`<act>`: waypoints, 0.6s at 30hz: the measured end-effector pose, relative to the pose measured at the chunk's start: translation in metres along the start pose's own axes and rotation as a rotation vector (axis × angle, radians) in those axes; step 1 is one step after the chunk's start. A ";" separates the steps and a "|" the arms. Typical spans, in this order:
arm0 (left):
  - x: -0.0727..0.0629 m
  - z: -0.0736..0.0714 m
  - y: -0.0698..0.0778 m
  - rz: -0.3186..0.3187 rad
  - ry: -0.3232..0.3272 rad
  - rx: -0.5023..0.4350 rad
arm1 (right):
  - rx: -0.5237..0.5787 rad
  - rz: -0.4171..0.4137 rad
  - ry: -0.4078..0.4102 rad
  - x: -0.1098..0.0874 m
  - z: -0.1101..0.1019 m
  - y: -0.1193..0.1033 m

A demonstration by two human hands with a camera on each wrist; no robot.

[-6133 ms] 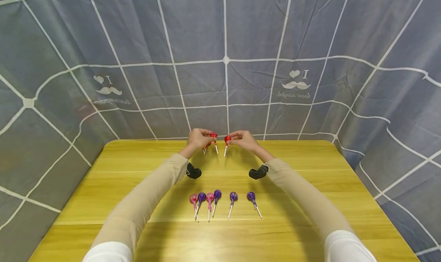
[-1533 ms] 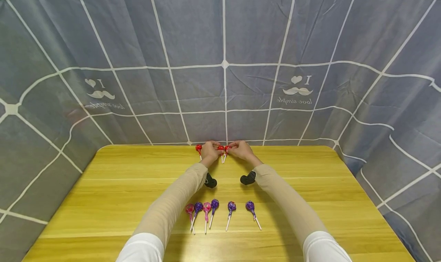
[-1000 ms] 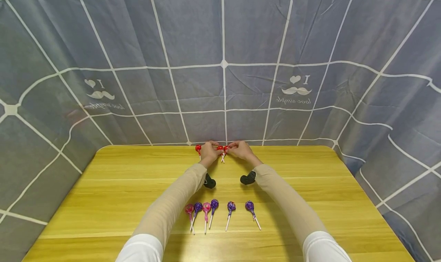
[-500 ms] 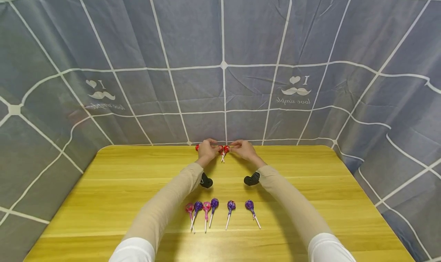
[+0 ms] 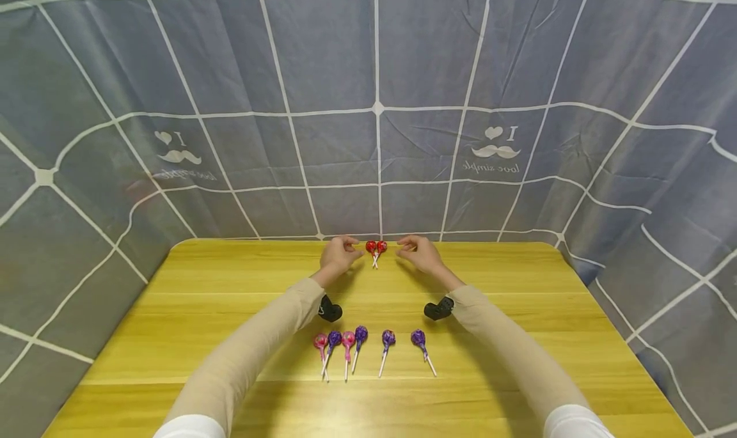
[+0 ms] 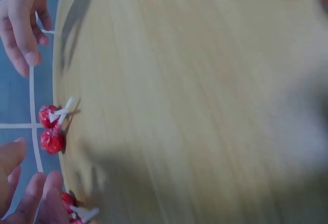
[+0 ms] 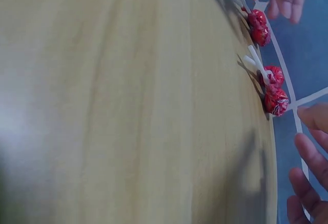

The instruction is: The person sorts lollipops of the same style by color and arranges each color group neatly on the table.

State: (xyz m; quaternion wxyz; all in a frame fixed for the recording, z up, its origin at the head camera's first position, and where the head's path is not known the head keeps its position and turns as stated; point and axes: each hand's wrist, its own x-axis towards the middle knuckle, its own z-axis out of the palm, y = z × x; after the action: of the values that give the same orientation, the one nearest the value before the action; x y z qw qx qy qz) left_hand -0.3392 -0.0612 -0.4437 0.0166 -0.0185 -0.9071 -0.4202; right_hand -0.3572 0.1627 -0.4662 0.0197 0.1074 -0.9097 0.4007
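Two red-wrapped lollipops point(image 5: 381, 247) lie side by side at the table's far edge, their white sticks crossing. Left of them is my left hand point(image 5: 338, 255), fingers loosely extended and holding nothing. On their other side, a small gap away, my right hand point(image 5: 421, 255) has relaxed, slightly bent fingers and nothing in them. A second pair of red lollipops point(image 7: 260, 33) shows near the left hand in the right wrist view. The left hand hides that pair in the head view.
Nearer on the wooden table point(image 5: 230, 355) lies a row of pink lollipops point(image 5: 348, 339) and purple lollipops point(image 5: 418, 338), sticks toward me. A grey curtain point(image 5: 334, 144) with white lines hangs just behind the far edge. Each wrist carries a black device point(image 5: 439, 309).
Six seconds ago each hand pinched a red lollipop. Those two were brought together with sticks crossed. Both hands have let go and moved apart, left hand leftward, right hand rightward.
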 end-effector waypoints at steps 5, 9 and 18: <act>-0.009 -0.008 -0.011 0.003 -0.013 0.014 | 0.028 -0.015 0.013 -0.011 -0.002 0.001; -0.018 -0.016 -0.016 0.004 -0.023 0.021 | 0.046 -0.028 0.028 -0.020 -0.001 0.001; -0.041 -0.028 -0.021 0.044 -0.044 0.013 | 0.078 -0.166 0.059 -0.040 -0.003 0.003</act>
State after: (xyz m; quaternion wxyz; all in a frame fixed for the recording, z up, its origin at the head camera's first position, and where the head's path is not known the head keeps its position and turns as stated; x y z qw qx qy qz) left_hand -0.2986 -0.0970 -0.4430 0.0061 -0.0475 -0.9094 -0.4132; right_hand -0.3186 0.1737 -0.4711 0.0754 0.1714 -0.8803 0.4358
